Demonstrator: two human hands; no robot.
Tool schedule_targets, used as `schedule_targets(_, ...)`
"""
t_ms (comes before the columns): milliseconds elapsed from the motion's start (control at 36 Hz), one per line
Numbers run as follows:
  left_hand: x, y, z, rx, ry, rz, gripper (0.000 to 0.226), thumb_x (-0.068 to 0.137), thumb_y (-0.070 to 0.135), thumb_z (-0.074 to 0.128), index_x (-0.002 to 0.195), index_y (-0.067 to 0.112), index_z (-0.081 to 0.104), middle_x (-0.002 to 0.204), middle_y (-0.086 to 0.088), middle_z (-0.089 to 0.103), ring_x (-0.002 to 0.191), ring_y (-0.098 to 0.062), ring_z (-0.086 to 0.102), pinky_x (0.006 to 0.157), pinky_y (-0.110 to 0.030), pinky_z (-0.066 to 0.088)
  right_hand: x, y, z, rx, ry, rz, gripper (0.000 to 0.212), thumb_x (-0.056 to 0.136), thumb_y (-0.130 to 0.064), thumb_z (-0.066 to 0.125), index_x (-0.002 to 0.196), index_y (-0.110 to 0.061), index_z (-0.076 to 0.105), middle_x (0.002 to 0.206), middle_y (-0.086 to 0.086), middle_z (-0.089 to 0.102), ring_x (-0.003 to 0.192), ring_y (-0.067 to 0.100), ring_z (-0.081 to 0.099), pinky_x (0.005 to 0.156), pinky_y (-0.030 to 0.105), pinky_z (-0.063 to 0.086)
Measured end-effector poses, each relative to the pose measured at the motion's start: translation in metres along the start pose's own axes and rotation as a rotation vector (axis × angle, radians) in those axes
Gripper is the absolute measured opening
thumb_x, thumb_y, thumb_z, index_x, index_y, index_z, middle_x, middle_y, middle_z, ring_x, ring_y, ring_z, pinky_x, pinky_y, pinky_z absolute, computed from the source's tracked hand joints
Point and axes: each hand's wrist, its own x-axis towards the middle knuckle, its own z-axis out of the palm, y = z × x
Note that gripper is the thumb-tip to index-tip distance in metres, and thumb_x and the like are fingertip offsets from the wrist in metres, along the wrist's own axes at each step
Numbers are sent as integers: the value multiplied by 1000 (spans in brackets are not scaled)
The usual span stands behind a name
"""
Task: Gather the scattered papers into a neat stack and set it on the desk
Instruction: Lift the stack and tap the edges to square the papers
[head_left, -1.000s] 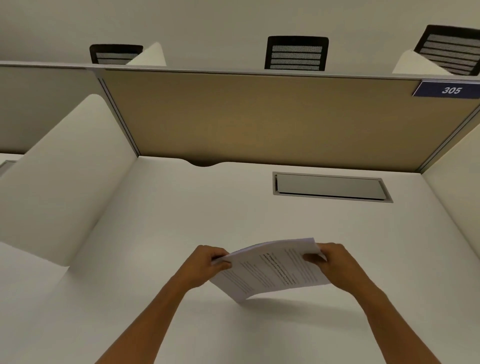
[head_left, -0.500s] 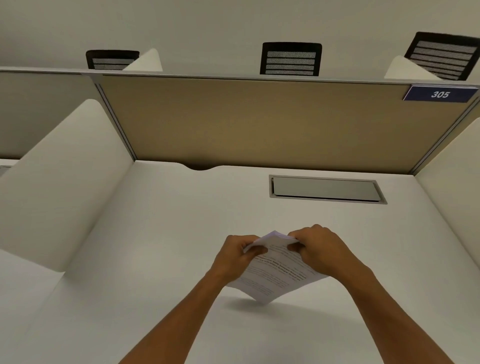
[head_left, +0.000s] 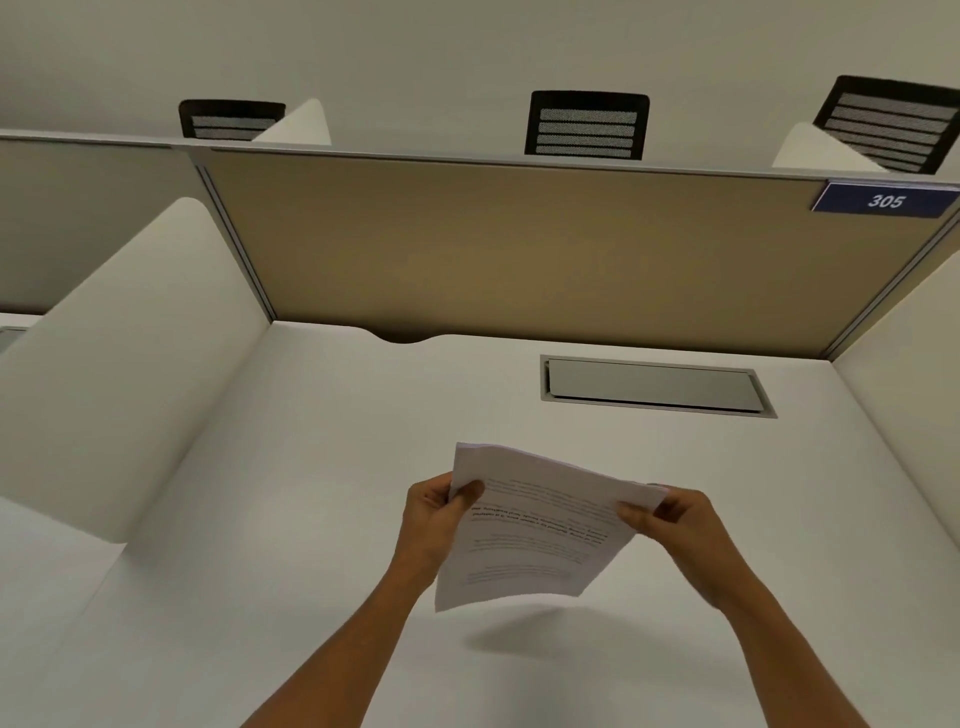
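head view: both forearms reach up from the bottom edge of the frame, the left one from about 7 o'clock and the right one from about 5 o'clock, and they meet at a stack of papers held above the desk, slightly below the centre of the view.

the left hand sits at the stack's 9 o'clock edge. its thumb lies across the printed top sheet near the upper left corner, and the other fingers are curled behind the sheets, so the edge is pinched between them. the wrist is bent slightly inward toward the paper.

the right hand sits at the stack's 3 o'clock corner. its thumb presses on the top sheet and the fingers wrap underneath, gripping that corner; the knuckles face up and to the right.

the stack is tilted, its far left corner highest and its near edge hanging down toward the person. the lines of print on it read upside down. it is clear of the desk surface, and its shadow falls on the desk at about 6 o'clock from it.

at 1 o'clock from the stack, a grey rectangular cover plate is set flush in the desk. a tan partition stands along the desk's far edge at 12 o'clock, with a blue sign reading 305 at its upper right. white side dividers close the desk at 9 and 3 o'clock, and three black chair backs show above the partition.
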Motion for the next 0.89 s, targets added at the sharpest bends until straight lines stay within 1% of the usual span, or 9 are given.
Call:
schedule_targets(111, -1, -5, -2, 0, -4, -21, 20, 84, 35, 68, 88, 19, 79, 86, -7, 78, 73, -21, 73, 64, -26, 57, -1, 17, 17, 39, 77, 40, 14, 84, -18, 75, 94, -24, 81, 95, 3, 80, 89, 16, 75, 74, 19, 59)
schedule_targets(194, -1, -10, -5, 23, -14, -37, 17, 84, 33, 68, 89, 24, 80, 86, -4, 79, 72, -17, 72, 65, -26, 56, 0, 26, 29, 15, 187, 29, 21, 88, -13, 72, 83, -31, 81, 84, -3, 80, 77, 8, 74, 66, 16, 57)
schedule_targets(278, -3, -13, -7, 38, -24, -47, 17, 83, 32, 67, 94, 33, 79, 91, 0, 80, 76, -18, 73, 68, -28, 60, -2, 30, 40, 33, 237, -10, 23, 91, -14, 70, 84, -33, 80, 80, -5, 79, 70, 2, 71, 62, 12, 53)
schedule_targets(333, -3, -14, -8, 33, -25, -54, 19, 83, 29, 68, 95, 38, 79, 93, 1, 80, 80, -19, 74, 70, -29, 62, -3, 32, 45, 48, 245, -28, 20, 91, -15, 69, 90, -32, 80, 82, -5, 79, 72, 2, 71, 63, 11, 52)
schedule_targets(417, -4, -16, -11, 44, -24, -34, 25, 89, 18, 68, 93, 41, 78, 93, 4, 79, 80, -14, 73, 67, -24, 60, -2, 35, 51, 70, 253, -34, 20, 92, -16, 69, 94, -31, 80, 87, -5, 80, 77, 3, 72, 65, 11, 53)
schedule_targets(472, -5, -19, -13, 53, -18, -25, 30, 92, 14, 67, 93, 41, 78, 93, 4, 79, 80, -12, 73, 66, -20, 58, -2, 38, 54, 86, 260, -29, 21, 91, -15, 70, 94, -32, 81, 87, -5, 80, 77, 3, 72, 65, 11, 54)
schedule_targets(639, -6, -27, -18, 59, -5, -29, 28, 91, 12, 68, 93, 38, 79, 92, 3, 80, 81, -11, 74, 69, -17, 56, -2, 45, 59, 111, 268, -17, 25, 92, -10, 68, 96, -30, 81, 89, -8, 80, 79, -1, 70, 67, 8, 51)
schedule_targets(750, -4, -28, -18, 96, -13, -26, 28, 91, 14, 67, 94, 40, 78, 93, 4, 79, 82, -10, 73, 70, -18, 57, 2, 42, 57, 103, 264, 37, 26, 91, -15, 70, 86, -38, 81, 84, -7, 80, 74, -1, 71, 63, 8, 52)
schedule_targets(889, -3, -32, -18, 148, -45, -54, 32, 92, 18, 66, 93, 49, 76, 94, 11, 79, 84, -7, 73, 69, -19, 58, 4, 47, 56, 53, 217, 98, 28, 90, -16, 72, 79, -41, 80, 80, -9, 79, 73, 2, 72, 61, 11, 54)
